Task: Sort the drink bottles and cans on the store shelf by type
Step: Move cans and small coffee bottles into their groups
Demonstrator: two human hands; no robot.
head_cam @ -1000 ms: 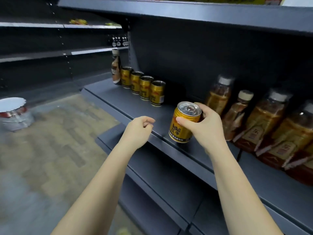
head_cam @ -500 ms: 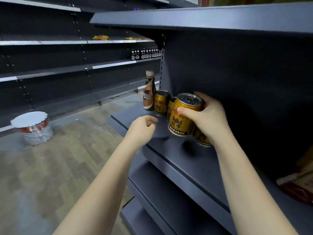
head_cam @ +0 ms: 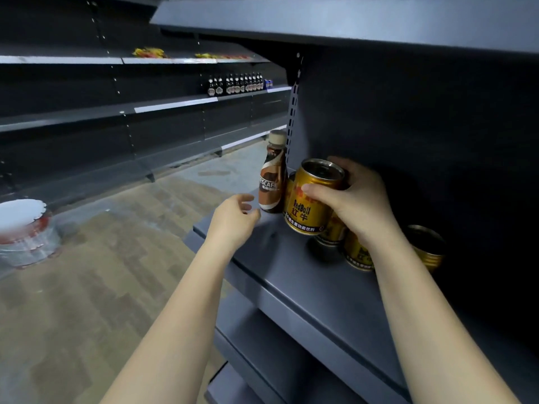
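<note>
My right hand [head_cam: 360, 199] grips a gold Red Bull can [head_cam: 312, 198], held slightly tilted just above the grey shelf [head_cam: 306, 284], in front of a row of matching gold cans [head_cam: 427, 247] along the back panel. Part of that row is hidden behind my hand and the held can. A brown Nescafe bottle [head_cam: 272, 177] with a beige cap stands upright at the row's left end. My left hand [head_cam: 234, 220] hovers at the shelf's left corner beside the bottle, fingers loosely curled and apart, holding nothing.
An upper shelf [head_cam: 350, 21] overhangs closely. A lower shelf [head_cam: 262, 345] juts out below. Across the wooden-floored aisle, dark shelving carries a row of small bottles [head_cam: 233, 84]. A white-lidded container [head_cam: 24, 231] sits on the floor at left.
My right hand has carried the can leftward along the shelf to the row's left end beside the Nescafe bottle. My left hand moved along with it. The juice bottles at right have left view.
</note>
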